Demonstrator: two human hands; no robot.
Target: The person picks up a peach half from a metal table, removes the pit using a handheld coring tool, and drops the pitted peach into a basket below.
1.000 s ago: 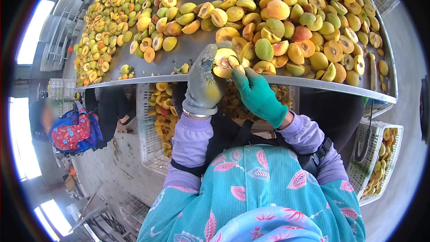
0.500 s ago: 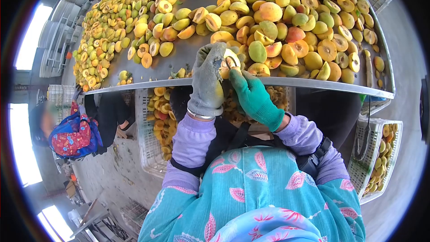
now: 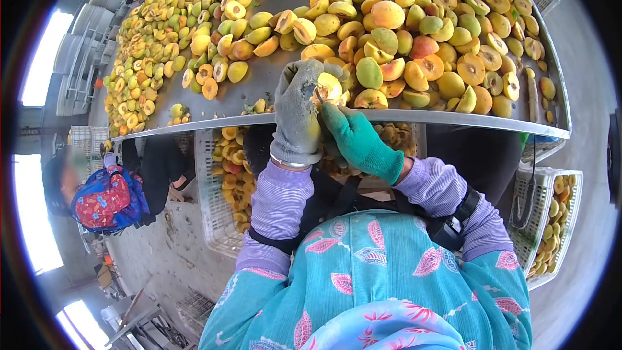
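Note:
My left hand point(image 3: 298, 111), in a grey glove, is wrapped round a yellow fruit half point(image 3: 330, 87) just above the table's front edge. The cut side of the fruit looks ragged around its middle. My right hand point(image 3: 361, 139), in a green glove, is closed just below the fruit, with a small dark tool tip showing between its fingers and the cut face. Most of that tool is hidden in the glove. Behind both hands, many halved yellow and orange fruits point(image 3: 385, 41) lie on the metal table point(image 3: 223, 122).
Below the table edge, a white crate point(image 3: 208, 198) holds fruit halves. Another white crate point(image 3: 528, 230) of fruit stands at the right. At the left sits a person point(image 3: 107, 201) in a red and blue patterned garment. Stacked white crates point(image 3: 87, 58) stand at the far left.
My right hand has shifted slightly left and down, and its tool has moved from across the cut face to the fruit's lower edge. My left hand keeps its hold. The seated person's hand has moved slightly.

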